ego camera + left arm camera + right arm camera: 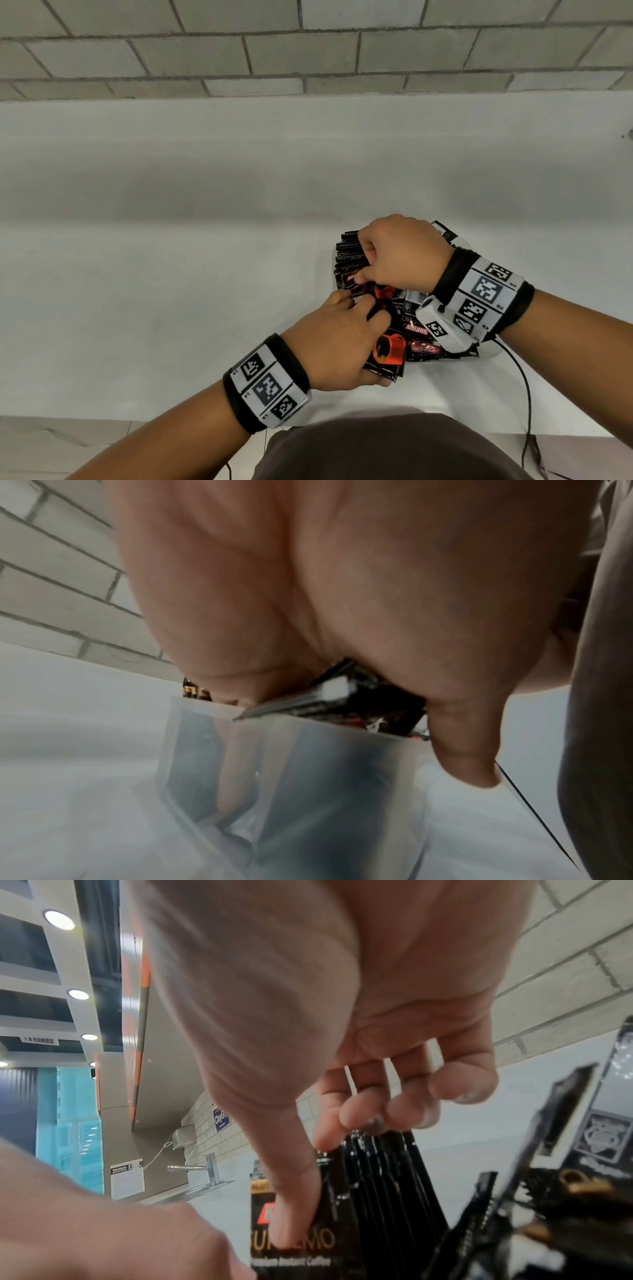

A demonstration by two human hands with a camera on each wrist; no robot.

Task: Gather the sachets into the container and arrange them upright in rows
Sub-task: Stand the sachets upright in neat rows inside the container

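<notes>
Both hands work over the container near the worktop's near edge, toward its right end. Your right hand is curled over a row of upright sachets at the container's far left corner, thumb pressed on the front face of the nearest one and fingertips hooked over the top edges of the pack. Your left hand pinches a loose black sachet printed with a red cup, at the near left corner; more sachets lie flat and crossed beneath your wrists.

Container: translucent, thin-walled plastic, probably light enough to slide on the smooth white worktop if pushed sideways.

Sachets: flat foil packets, judged light, pliable and glossy, so likely to slip against one another and to fan or topple once released. Crimped end seals look like the stiffest part; take hold there or across the flat faces, not at the soft middle. Clamp the row from both ends while you add each sachet.
</notes>
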